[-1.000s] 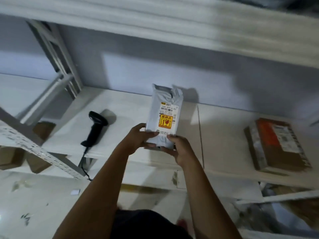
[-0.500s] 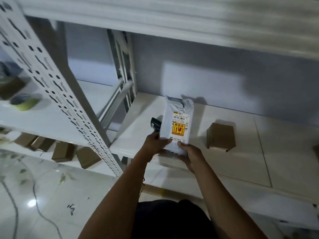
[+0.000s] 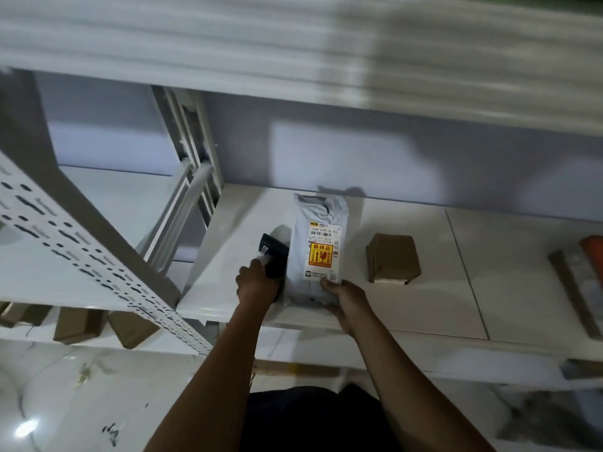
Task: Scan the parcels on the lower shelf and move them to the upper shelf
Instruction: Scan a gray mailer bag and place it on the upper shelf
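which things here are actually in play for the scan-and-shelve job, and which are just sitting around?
In play: grey mailer parcel, held by right hand; black barcode scanner, held by left hand.
Lying about: small cardboard box on the shelf; brown parcel at right edge; cardboard boxes at lower left.

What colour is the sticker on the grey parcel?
The sticker is yellow with red print, seen best in the head view.

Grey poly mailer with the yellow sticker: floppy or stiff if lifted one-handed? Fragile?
Probably fairly stiff: the grey mailer holds its shape with only the right hand gripping its bottom end. Crumpled top suggests slack film. The yellow sticker shows a broken-glass symbol, so likely fragile.
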Available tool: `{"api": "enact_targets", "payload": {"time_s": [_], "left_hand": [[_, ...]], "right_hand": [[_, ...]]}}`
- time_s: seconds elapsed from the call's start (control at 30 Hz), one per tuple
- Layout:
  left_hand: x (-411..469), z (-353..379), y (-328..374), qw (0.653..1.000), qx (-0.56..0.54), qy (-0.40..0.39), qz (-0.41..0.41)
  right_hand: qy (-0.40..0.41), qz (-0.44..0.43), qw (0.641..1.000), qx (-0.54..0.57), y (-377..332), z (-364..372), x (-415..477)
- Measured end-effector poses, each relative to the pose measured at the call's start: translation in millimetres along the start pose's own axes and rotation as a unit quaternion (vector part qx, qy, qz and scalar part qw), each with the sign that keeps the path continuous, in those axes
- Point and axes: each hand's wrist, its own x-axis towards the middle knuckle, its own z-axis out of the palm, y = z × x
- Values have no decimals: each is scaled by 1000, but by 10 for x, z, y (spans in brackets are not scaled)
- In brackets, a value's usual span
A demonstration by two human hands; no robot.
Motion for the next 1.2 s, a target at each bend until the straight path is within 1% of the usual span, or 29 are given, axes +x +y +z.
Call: {"api": "enact_targets", "payload": {"time_s": [0.07,0.13,0.27,0.33,0.43,0.5,0.57,0.67,0.8,0.87,1.0,1.2], "left_hand": [[-14,46,15,999,-27,-8,19],[-26,28,63,999,-32,-12,21],[-22,-51,6,999,-42,-21,-10],[-48,-48,-72,994,-93,-36,-34],[-96,-80,-87,979,-192,-40,-52],[-121,-149,-19,967,-247,-38,-42],[-157,-235,74,956,-288,-42,-24],[-212,-341,198,944,-326,-46,-9],[-335,-481,330,928,-369,-61,6],[-403,-542,386,916,-394,-70,5],[-539,-655,542,907,-411,-90,-1],[-697,-897,804,910,-395,-121,39]], "right_hand": [[32,14,999,6,-42,38,36],[53,30,998,12,-80,73,70],[91,30,995,-29,-83,145,104],[112,27,991,-63,-58,156,151],[118,16,989,-88,57,82,393],[122,5,986,-116,-11,173,198],[129,-26,980,-150,-21,223,48],[131,-58,974,-175,24,223,-51],[107,-91,975,-174,77,217,-143],[112,-101,971,-188,99,232,-168],[139,-99,960,-221,117,264,-210],[142,-108,963,-202,162,266,-240]]}}
